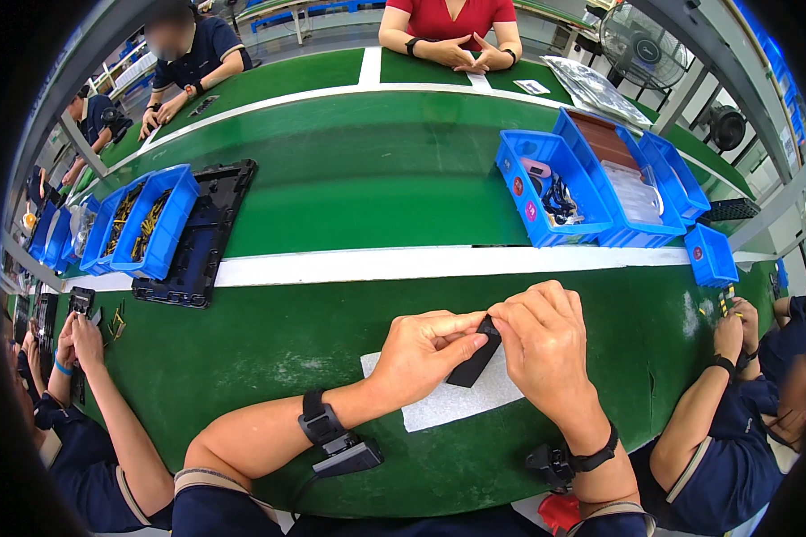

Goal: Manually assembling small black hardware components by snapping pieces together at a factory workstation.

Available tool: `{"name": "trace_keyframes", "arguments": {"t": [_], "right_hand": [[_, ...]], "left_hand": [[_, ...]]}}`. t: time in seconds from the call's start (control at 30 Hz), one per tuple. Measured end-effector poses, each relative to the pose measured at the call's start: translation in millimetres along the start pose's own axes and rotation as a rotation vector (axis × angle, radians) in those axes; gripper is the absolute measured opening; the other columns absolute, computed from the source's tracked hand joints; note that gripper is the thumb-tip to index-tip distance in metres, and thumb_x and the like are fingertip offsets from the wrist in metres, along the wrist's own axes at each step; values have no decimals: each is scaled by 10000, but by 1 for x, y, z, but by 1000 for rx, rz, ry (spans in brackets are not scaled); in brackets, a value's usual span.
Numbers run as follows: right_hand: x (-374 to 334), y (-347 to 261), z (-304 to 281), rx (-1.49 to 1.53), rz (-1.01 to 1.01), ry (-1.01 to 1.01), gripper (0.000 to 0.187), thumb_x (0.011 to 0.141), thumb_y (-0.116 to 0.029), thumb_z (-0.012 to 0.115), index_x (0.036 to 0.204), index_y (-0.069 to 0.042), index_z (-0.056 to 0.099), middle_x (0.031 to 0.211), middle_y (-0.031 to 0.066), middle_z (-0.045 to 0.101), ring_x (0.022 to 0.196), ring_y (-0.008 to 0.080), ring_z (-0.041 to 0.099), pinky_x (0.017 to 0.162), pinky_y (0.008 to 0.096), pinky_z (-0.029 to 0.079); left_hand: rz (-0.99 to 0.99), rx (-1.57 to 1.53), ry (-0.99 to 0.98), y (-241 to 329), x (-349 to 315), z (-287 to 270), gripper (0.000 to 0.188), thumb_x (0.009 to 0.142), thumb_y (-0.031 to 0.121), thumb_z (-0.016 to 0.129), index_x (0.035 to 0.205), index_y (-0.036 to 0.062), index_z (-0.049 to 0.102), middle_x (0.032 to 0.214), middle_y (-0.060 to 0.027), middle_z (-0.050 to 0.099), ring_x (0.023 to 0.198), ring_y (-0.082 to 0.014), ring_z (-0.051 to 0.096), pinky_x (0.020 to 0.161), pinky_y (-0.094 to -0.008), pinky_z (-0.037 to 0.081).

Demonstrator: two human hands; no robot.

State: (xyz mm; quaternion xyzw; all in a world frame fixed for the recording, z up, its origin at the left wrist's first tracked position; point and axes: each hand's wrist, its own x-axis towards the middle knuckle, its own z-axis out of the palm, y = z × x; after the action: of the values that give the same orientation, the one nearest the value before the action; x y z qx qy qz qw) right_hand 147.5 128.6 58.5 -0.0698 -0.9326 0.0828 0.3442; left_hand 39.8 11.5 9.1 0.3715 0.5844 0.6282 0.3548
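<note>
A slim black rectangular case (pixel 475 362) is tilted over a white cloth (pixel 432 407) on the green table. My left hand (pixel 425 353) grips its far part between thumb and fingers. At the far end of the case, the fingers of my right hand (pixel 542 349) are pinched together against its tip, meeting the left fingertips. Whether a small part sits between those fingertips is hidden. The near end of the case shows plain black, just above the cloth.
Blue bins (pixel 551 228) with cables and plastic parts stand far right, beside a small blue bin (pixel 712 255). Far left are blue bins (pixel 157 259) of brass-coloured parts and a black tray (pixel 208 259). Co-workers sit on both sides and across. Each of my wrists carries a strapped device (pixel 349 455).
</note>
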Motion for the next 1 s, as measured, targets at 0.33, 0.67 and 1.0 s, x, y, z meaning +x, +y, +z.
{"name": "trace_keyframes", "arguments": {"t": [0.33, 0.67, 1.0], "right_hand": [[1, 0, -4, -57, -51, -14, 120, 610, -12, 614, 726, -33, 597, 700, 30, 559, 737, 193, 514, 656, 330, 351], [-1, 0, 2, -132, -116, -13, 146, 582, -30, 616, 722, -45, 579, 705, 26, 535, 760, 194, 509, 675, 349, 363], [-3, 6, 6, -69, -102, -6, 118, 596, -30, 615, 711, -50, 591, 697, 24, 540, 743, 197, 514, 646, 331, 373]], "left_hand": [[-5, -4, -7, 3, 0, 2, 257, 798, 10, 629, 1054, -6, 609, 852, -34, 595, 745, -50, 546, 626, -176, 469], [-42, -35, -13, 0, 1, 3, 265, 813, 6, 605, 1074, -32, 585, 910, -61, 607, 841, -84, 578, 729, -203, 487], [-136, -144, -24, 1, 0, 1, 278, 828, 56, 608, 1090, -29, 577, 918, -52, 637, 781, -56, 565, 660, -189, 463]]}}
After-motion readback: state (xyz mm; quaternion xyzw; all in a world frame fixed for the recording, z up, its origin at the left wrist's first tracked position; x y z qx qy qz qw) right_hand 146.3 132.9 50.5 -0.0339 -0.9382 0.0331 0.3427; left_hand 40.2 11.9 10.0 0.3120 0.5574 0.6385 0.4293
